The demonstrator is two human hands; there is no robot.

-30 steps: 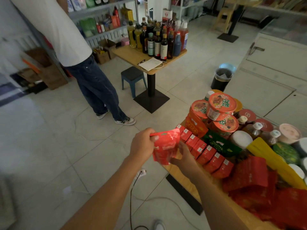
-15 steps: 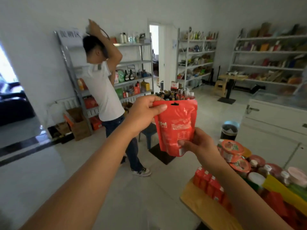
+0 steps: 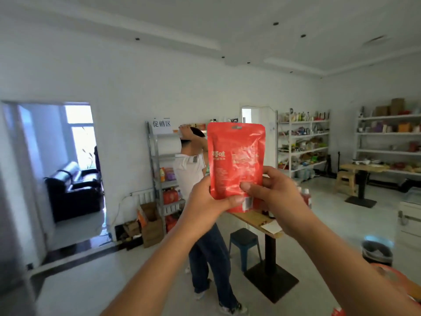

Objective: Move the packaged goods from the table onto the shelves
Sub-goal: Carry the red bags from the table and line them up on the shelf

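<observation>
I hold a red foil pouch (image 3: 237, 160) upright in front of me at chest height, its printed face toward the camera. My left hand (image 3: 205, 201) grips its lower left corner, thumb across the front. My right hand (image 3: 273, 190) grips the lower right side, thumb pressed on the front. Metal shelves (image 3: 303, 142) with goods stand against the far wall, and more shelves (image 3: 389, 142) at the right. A sliver of red packaged goods (image 3: 396, 279) on my table shows at the bottom right corner.
A person in a white shirt and jeans (image 3: 202, 224) stands ahead by a shelf rack (image 3: 159, 179), arm raised. A wooden table (image 3: 264, 224) on a black pedestal with a blue stool (image 3: 245, 245) stands behind the pouch. A bin (image 3: 377, 252) is at right. A doorway (image 3: 61, 169) opens at left.
The view has tilted upward from the table to the room. The pouch was lifted higher and turned upright, and my left hand shifted from its top edge to its lower left corner.
</observation>
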